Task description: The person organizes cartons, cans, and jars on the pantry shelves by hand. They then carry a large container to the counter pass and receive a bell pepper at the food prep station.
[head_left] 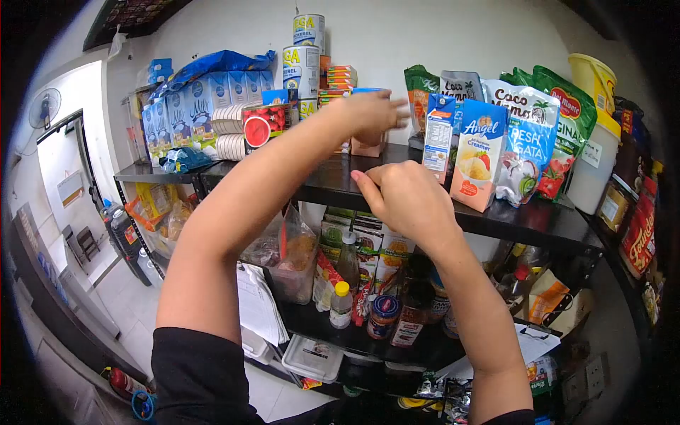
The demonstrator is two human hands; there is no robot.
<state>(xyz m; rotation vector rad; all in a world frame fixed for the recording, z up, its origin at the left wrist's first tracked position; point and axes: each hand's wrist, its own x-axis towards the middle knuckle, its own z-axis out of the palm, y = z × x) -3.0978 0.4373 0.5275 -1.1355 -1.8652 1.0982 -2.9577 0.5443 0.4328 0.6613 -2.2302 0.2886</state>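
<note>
My left hand point(368, 117) reaches over the top shelf point(322, 177), in front of a partly hidden carton point(368, 147). Its fingers point right, apart and slightly blurred, with nothing seen in them. Lower and to the right, my right hand point(407, 191) is held before the shelf edge with its thumb out to the left; its other fingers are curled and hidden behind the hand. Just right of it stand a blue and white carton point(438, 134) and an Angel creamer carton point(480, 156). Coco Mama pouches point(524, 142) are beside them.
Milk cartons point(198, 106), stacked cans point(301, 71) and a red-labelled can point(265, 129) line the left of the top shelf. A white jug point(595, 166) stands at the right. Bottles and jars, including a yellow-capped bottle point(341, 308), are on the lower shelf.
</note>
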